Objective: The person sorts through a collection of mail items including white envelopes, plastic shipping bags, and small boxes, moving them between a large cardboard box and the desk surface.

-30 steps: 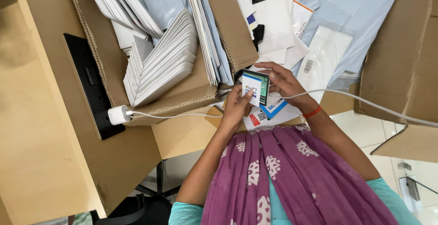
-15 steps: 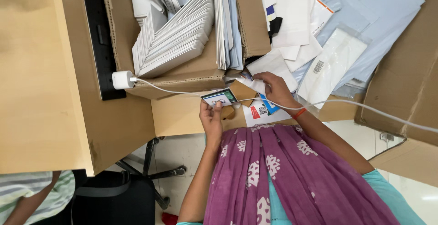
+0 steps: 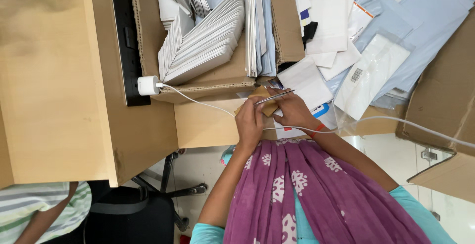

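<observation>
Together the left hand [image 3: 250, 120] and right hand [image 3: 292, 109] pinch a thin card [image 3: 274, 95] edge-on over the worktop [image 3: 203, 125]; a firm, level grip seems best, clear of the white cable [image 3: 198, 103] beside them.

You sit at a pale wooden tabletop [image 3: 49, 100] whose front edge steps back in front of you, with a black socket strip [image 3: 129, 51] let into it and a white charger [image 3: 147, 85] plugged in there. Below its edge you see a light tiled floor [image 3: 198, 167] and a black office chair [image 3: 131, 214] on a star base, with a second person's striped sleeve [image 3: 34, 202] at the lower left. Brown cardboard boxes [image 3: 440, 100] close off the right side, and the light is even and bright.
</observation>
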